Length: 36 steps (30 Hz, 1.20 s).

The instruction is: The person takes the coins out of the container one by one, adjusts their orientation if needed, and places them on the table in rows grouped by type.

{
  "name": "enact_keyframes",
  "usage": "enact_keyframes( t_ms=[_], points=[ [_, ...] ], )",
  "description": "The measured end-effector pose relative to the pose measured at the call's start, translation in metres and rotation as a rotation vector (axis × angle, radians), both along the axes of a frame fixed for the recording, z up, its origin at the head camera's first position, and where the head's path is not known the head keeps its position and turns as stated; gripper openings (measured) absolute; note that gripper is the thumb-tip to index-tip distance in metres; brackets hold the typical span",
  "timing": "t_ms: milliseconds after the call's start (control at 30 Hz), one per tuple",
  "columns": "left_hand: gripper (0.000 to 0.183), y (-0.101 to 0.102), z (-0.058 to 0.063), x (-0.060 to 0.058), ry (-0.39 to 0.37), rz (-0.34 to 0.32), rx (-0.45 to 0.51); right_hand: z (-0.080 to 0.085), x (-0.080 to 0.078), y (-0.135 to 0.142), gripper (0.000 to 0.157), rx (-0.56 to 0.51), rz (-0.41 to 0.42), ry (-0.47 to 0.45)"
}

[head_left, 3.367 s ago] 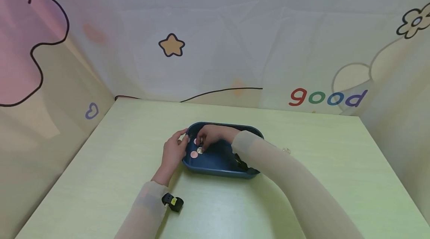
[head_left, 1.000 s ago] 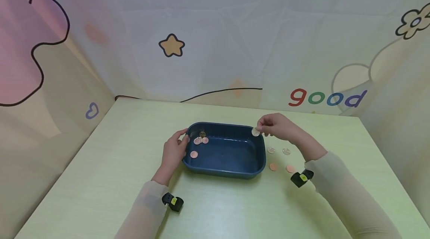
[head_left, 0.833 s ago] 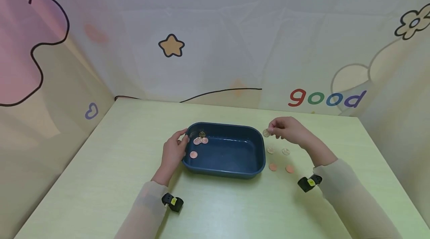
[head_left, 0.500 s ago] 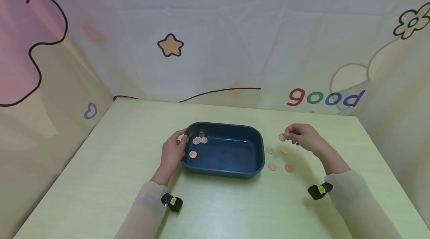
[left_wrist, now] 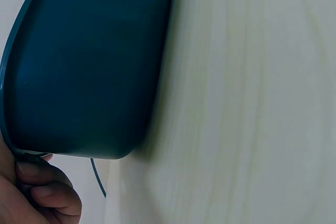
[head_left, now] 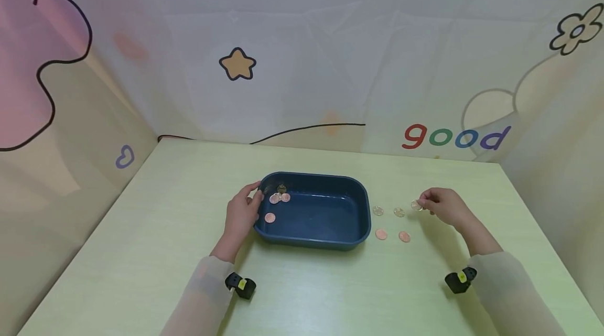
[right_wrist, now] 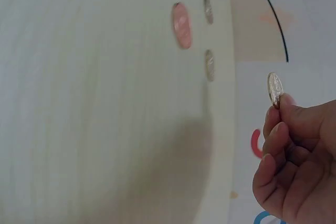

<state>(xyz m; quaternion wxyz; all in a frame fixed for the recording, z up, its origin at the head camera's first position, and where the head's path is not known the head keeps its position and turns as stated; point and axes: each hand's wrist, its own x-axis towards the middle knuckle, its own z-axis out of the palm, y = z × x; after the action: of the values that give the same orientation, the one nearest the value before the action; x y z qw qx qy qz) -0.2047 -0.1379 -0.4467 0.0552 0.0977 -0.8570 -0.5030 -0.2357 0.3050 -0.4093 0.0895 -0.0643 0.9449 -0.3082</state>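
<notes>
The right hand [head_left: 445, 207] has a closed grip, pinching one gold coin [head_left: 416, 205] above the desk [head_left: 306, 289], to the right of the other loose coins. The left hand [head_left: 239, 215] holds the left end of the blue tray [head_left: 321, 220]; the left wrist view alone shows its fingers [left_wrist: 50, 195] curled below the rim. There the tray's outer wall fills the upper left and hides whatever lies inside.

Only the head view looks into the tray. A copper coin [head_left: 270, 217] lies by itself near the front left; farther back two more copper coins [head_left: 274, 198] sit close together with a pale coin between them, and a dark gold coin [head_left: 281, 189] is by the back wall.

On the desk, right of the tray, are two pale coins [head_left: 399, 212] in a row and two copper coins nearer the person [head_left: 404, 237]. The right wrist view cuts one copper coin at its top edge, but shows plainly that the pinched coin is tilted on edge between thumb and finger, apart from the desk.

Each sleeved arm wears a black camera [head_left: 240, 285]. Behind the desk hangs a printed cloth [head_left: 302, 79].
</notes>
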Motion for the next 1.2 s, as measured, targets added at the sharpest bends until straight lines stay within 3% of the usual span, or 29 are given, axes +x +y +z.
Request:
enact_keyframes(
  t_ms=[400, 1200],
  points=[
    [0.041, -0.001, 0.0, 0.001, 0.008, -0.004, 0.009, -0.016, -0.008, 0.017, 0.024, 0.053, -0.07, -0.106],
    [0.04, -0.001, 0.001, -0.001, 0.003, -0.005, 0.004, -0.023, -0.02, 0.018, 0.024, 0.183, -0.081, -0.126]
  ],
)
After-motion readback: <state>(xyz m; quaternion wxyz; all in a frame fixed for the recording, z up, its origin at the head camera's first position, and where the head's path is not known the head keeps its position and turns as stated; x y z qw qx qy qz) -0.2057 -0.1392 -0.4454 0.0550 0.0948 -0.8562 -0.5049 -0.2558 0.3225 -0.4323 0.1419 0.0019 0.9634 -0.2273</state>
